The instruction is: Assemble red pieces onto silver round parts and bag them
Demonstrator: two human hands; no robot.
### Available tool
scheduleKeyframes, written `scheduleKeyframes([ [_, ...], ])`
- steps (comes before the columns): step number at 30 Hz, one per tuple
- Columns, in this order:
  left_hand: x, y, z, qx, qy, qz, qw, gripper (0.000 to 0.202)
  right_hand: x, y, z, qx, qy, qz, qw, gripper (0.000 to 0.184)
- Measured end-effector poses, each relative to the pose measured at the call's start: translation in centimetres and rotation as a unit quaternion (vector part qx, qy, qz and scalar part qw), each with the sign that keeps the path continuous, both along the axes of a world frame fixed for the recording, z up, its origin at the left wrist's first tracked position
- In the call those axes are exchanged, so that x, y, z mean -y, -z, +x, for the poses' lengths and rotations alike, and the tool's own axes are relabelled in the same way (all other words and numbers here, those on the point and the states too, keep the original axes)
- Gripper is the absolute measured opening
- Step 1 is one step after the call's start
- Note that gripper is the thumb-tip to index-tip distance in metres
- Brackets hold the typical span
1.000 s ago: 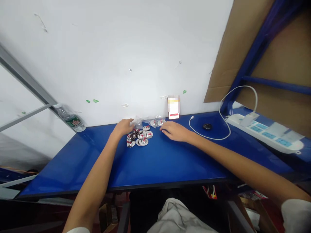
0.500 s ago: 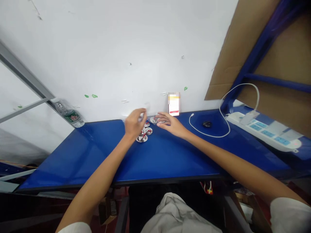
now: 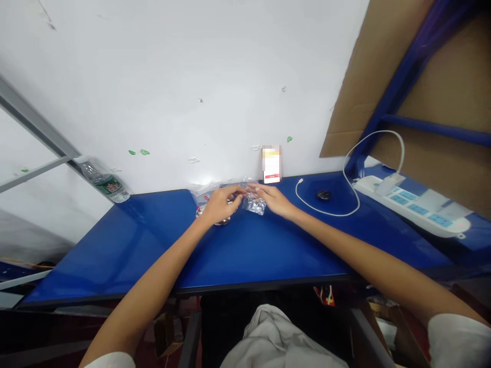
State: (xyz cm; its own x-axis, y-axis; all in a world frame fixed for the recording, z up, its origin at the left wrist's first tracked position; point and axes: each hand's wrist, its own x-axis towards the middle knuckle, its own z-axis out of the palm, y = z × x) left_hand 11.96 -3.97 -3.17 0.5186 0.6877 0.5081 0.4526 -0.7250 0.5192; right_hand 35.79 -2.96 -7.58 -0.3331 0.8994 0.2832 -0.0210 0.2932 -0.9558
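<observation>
My left hand is over a group of shiny round metal discs with red loops, which look like small finger cymbals; it hides most of them. Its fingers curve with the thumb apart, and the fingertips come close to those of my right hand. A crinkled clear plastic bag sits between the two hands. My right hand has its fingers at the upper edge of this bag, thumb hidden from view. More clear plastic lies behind my left hand, against the wall.
A lit phone leans on the white wall behind the hands. To the right are a white cable, a black mouse-like object and a power strip. A plastic bottle lies tilted at the left end of the blue table.
My left hand has come down and right toward my right hand, now covering the discs. The plastic bag now shows between the hands, nearer to me. The view has shifted slightly.
</observation>
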Motion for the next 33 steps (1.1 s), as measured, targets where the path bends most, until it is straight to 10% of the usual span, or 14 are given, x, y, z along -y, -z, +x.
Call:
scheduleKeyframes([
  [6,-2.0,-2.1,-4.8,-0.211,-0.038,-0.007,0.977,0.027,-1.0,0.3,0.9,-0.001,0.013,-0.047,0.999,0.030],
  [19,-2.5,-3.8,-7.4,-0.302,0.046,-0.119,0.945,0.033,0.2,-1.0,1.2,0.077,0.057,-0.031,0.995,0.030],
  [33,-3.5,-2.6,-7.3,-0.116,0.023,-0.096,0.988,0.029,0.5,-0.9,1.0,0.100,0.026,-0.019,0.994,0.033],
])
